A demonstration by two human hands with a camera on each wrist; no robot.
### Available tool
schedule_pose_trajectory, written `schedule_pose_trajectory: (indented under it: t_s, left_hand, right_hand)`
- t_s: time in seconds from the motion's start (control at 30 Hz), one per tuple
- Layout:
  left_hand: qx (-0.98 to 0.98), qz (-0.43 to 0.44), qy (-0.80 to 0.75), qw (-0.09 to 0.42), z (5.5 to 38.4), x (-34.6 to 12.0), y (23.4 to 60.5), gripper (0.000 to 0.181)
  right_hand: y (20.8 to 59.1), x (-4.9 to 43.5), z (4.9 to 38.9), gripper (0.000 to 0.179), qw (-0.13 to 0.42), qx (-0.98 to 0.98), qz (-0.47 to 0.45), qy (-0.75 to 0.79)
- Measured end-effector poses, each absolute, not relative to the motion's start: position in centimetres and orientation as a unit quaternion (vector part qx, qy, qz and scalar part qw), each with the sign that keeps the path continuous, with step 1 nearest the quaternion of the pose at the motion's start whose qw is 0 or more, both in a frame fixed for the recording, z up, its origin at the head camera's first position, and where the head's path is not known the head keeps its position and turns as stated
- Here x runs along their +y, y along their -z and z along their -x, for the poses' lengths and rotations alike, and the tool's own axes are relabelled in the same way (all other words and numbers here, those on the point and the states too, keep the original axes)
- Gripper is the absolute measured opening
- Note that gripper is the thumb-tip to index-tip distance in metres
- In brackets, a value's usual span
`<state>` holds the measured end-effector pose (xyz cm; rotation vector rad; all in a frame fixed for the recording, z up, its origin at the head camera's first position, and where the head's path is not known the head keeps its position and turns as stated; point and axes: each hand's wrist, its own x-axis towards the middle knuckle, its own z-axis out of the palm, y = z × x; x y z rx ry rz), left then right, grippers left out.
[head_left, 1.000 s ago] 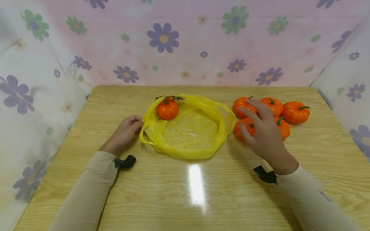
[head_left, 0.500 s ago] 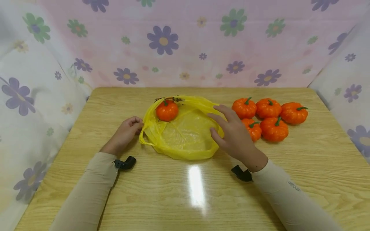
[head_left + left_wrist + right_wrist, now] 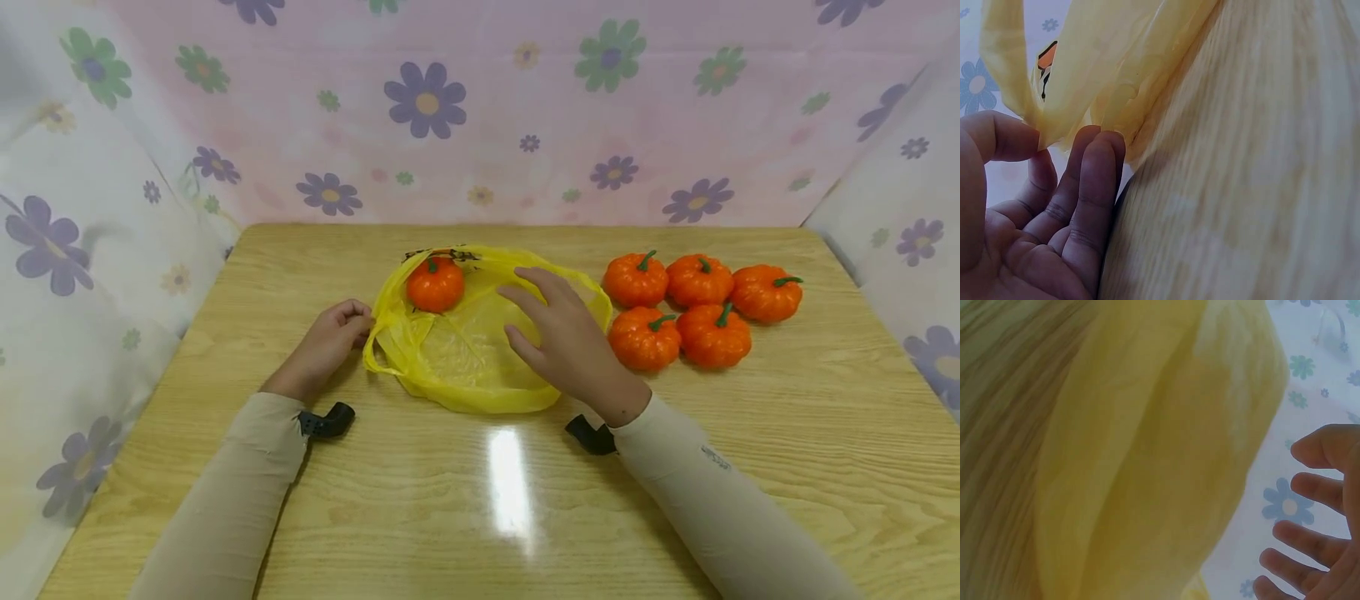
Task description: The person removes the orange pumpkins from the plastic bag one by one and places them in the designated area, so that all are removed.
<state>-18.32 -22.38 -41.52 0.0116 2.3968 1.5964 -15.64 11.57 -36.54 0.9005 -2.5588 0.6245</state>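
A yellow plastic bag lies on the table with its mouth spread wide. Inside it, at the back left, sits one small orange pumpkin with a green stem. My left hand pinches the bag's left edge between thumb and index finger; the left wrist view shows the gathered plastic at the fingertips. Over the right half of the bag's opening hovers my right hand, fingers spread and apart, holding nothing. In the right wrist view these fingers stand beside the bag's yellow side.
Right of the bag, several more orange pumpkins sit close together in two rows. The wooden table meets a flowered cloth backdrop at its back edge. Black wrist mounts jut from both sleeves.
My right hand has moved left from above the pumpkin group to over the bag's opening. The left hand, the bag and the pumpkins have stayed in place.
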Motion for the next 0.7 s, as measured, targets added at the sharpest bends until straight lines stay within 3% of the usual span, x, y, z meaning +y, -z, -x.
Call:
schedule_pose_trajectory:
  t_s: [0.7]
  left_hand:
    - [0.823, 0.002, -0.554, 0.124, 18.5, -22.3, 41.6, 0.025]
  right_hand:
    - [35.5, 6.9, 17.3, 0.05, 0.137, -0.905, -0.339, -0.217]
